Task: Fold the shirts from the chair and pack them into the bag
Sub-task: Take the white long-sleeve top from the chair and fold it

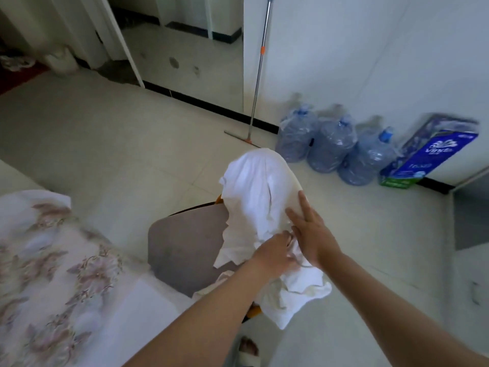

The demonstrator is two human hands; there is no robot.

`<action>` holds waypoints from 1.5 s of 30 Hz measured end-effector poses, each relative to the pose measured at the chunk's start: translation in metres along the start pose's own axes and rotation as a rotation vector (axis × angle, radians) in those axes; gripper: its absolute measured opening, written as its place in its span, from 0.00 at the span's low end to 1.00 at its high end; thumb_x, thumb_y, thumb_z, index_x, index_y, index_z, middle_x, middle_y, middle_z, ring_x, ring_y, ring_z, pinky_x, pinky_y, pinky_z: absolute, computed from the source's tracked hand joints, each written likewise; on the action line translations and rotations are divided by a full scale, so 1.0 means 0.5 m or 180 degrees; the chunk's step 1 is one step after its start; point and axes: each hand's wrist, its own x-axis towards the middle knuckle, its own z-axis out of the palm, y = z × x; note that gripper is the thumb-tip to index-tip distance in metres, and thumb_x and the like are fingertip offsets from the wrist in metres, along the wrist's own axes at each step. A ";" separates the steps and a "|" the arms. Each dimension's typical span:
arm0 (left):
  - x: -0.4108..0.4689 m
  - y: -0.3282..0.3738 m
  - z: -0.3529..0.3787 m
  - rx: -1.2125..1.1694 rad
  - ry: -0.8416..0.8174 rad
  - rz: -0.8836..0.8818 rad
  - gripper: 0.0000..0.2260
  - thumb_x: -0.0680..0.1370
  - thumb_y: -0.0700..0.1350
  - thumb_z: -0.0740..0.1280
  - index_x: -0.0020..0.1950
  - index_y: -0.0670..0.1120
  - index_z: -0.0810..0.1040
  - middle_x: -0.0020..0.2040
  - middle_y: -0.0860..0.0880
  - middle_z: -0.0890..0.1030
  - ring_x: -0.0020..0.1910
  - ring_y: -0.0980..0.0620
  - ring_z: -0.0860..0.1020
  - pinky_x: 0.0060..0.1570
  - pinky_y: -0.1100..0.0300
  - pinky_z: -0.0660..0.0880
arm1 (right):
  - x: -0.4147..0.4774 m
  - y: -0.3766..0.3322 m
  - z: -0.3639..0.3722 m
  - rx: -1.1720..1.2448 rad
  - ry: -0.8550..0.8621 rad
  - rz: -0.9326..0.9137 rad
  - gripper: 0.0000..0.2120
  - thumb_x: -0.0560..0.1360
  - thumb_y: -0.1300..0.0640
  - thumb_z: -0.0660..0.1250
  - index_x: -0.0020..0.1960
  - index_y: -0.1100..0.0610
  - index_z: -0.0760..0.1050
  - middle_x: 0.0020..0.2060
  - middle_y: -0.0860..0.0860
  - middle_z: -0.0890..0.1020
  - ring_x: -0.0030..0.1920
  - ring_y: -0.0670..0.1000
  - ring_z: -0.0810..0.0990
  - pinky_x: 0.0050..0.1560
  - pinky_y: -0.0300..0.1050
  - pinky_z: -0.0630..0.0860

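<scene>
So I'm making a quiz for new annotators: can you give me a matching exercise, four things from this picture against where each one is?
Things:
1. white shirt
2. water bottles
3. squeegee mop
4. left hand

Places:
A. leaning against the white wall
B. draped over the chair back
C. standing on the floor along the wall
D. gripping cloth beside the right hand

Pairs: 1-B, 2-C, 3-A, 4-D

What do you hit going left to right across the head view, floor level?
Floral bedding → grey chair → white shirt draped on the chair back, both hands on it → three water jugs → blue tissue pack.
</scene>
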 end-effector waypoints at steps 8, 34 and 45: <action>-0.029 -0.017 -0.069 -0.0107 0.0686 0.0253 0.04 0.82 0.43 0.61 0.49 0.46 0.74 0.45 0.51 0.76 0.43 0.52 0.74 0.42 0.61 0.69 | -0.028 0.009 -0.030 -0.0221 0.0222 -0.0357 0.35 0.73 0.28 0.57 0.77 0.39 0.59 0.80 0.50 0.37 0.79 0.53 0.34 0.77 0.61 0.44; -0.145 -0.030 -0.352 0.1085 0.0978 0.0132 0.16 0.77 0.48 0.68 0.63 0.51 0.71 0.62 0.53 0.74 0.60 0.51 0.73 0.57 0.54 0.72 | 0.073 -0.189 -0.189 0.0485 0.1032 0.0138 0.20 0.74 0.65 0.61 0.64 0.53 0.77 0.56 0.50 0.81 0.54 0.57 0.79 0.48 0.47 0.72; -0.167 -0.050 -0.374 0.0056 0.1724 0.0139 0.22 0.74 0.33 0.58 0.60 0.53 0.79 0.53 0.53 0.78 0.50 0.55 0.76 0.46 0.71 0.68 | 0.098 -0.182 -0.111 0.0041 0.0340 -0.0586 0.38 0.69 0.44 0.73 0.75 0.45 0.62 0.76 0.53 0.60 0.76 0.58 0.59 0.75 0.56 0.58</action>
